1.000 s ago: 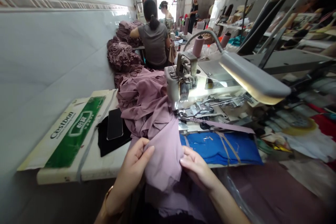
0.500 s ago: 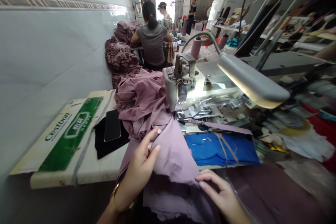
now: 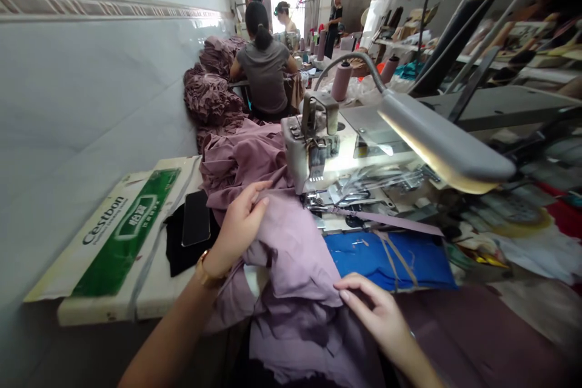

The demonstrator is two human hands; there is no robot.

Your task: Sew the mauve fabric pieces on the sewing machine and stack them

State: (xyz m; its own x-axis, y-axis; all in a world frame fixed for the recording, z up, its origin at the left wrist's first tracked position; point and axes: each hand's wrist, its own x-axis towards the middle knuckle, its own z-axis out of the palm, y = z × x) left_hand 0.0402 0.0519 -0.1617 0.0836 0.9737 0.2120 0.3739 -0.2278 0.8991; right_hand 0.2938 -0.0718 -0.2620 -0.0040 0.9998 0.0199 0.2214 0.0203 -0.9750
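Observation:
A mauve fabric piece (image 3: 300,254) hangs over the near table edge, one side close to the needle area of the sewing machine (image 3: 313,157). My left hand (image 3: 243,218) is closed on its upper left part, just left of the needle area; some fingertips are hidden in the folds. Lower down, my right hand (image 3: 370,309) pinches the fabric's right edge between thumb and fingers. Behind my left hand lies a heap of the same mauve cloth (image 3: 245,151). A narrow mauve strip (image 3: 395,222) runs rightward from the machine.
A phone (image 3: 196,218) rests on black cloth at the left, beside a green-and-white Cestbon board (image 3: 131,224). A lamp (image 3: 445,139) overhangs the machine. A blue bundle (image 3: 386,257) lies in front of it. A co-worker (image 3: 264,66) sits ahead with their back to me.
My left hand has moved up and forward with the fabric, towards the machine. My right hand has shifted slightly up and left, still pinching the edge. The fabric now bunches more below.

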